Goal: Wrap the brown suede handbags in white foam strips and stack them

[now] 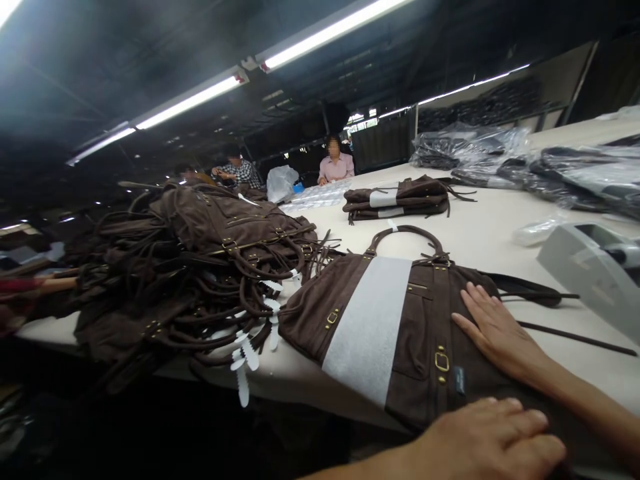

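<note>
A dark brown bag (423,333) with brass buckles lies on the pale table, a light grey band wrapped around its middle and its round handles toward the far side. My right hand (495,330) rests flat on the right part of the bag, fingers stretched out. Nearer the camera, at the bottom edge, my left hand (487,440) lies palm down over the bag's near right end; its fingers are slightly bent and a little apart, and its underside is hidden. Neither hand visibly grips anything.
Brown bags with white tags form a large heap (230,227) at left. Two folded, banded bags (400,199) lie farther back. Plastic-wrapped items (590,177) and a grey dispenser-like device (585,267) are at right. People sit behind; another person's arm (55,285) reaches in at left.
</note>
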Available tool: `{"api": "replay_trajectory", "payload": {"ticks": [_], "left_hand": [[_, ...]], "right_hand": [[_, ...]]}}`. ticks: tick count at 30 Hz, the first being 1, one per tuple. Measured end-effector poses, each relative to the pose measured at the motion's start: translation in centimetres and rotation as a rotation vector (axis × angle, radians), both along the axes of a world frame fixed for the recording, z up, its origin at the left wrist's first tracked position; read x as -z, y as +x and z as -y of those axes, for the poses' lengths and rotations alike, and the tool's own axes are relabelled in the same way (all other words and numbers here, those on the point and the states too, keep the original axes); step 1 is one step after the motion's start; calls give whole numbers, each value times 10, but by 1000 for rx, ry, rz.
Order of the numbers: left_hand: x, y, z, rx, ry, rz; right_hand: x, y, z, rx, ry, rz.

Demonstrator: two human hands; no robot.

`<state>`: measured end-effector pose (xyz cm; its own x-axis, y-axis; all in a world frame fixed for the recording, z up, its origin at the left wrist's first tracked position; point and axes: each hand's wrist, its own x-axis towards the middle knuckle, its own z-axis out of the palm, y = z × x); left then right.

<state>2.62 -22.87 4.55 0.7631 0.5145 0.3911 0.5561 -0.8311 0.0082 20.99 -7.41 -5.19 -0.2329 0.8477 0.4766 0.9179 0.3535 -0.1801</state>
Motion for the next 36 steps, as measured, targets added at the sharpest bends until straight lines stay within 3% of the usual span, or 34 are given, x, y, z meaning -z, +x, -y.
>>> {"api": "replay_trajectory", "payload": {"ticks": [1, 2, 5, 8, 11, 14, 17, 21, 27, 36], "left_hand": [[-16, -21, -7, 62, -101, 121], [-32, -44, -18, -51, -213, 225], [-67, -121, -66, -653, -141, 481], [-72, -185, -115, -1033, -195, 505], [-59, -216, -145, -1152, -425, 489], [-47, -214, -156, -1149, -644, 560], [-46, -200, -155, -1056, -853, 756], [-47, -186, -138, -904, -1075, 1080], [-40, -188, -118, -888, -1321, 1286], [-35, -182, -185, -1031, -1363, 1326]], "right_hand": [[3, 0, 0, 2, 9, -3], [4, 0, 0, 4, 12, -5], [0, 0, 1, 13, 13, -4], [-2, -1, 3, 12, 19, -7], [-1, -1, 2, -8, 21, -11], [2, 1, -6, -25, 13, 7], [2, 8, -27, -41, -22, 42], [-3, 30, -62, -121, -107, 70], [-4, 48, -76, -225, -89, 78], [7, 49, -74, -211, -29, 63]]}}
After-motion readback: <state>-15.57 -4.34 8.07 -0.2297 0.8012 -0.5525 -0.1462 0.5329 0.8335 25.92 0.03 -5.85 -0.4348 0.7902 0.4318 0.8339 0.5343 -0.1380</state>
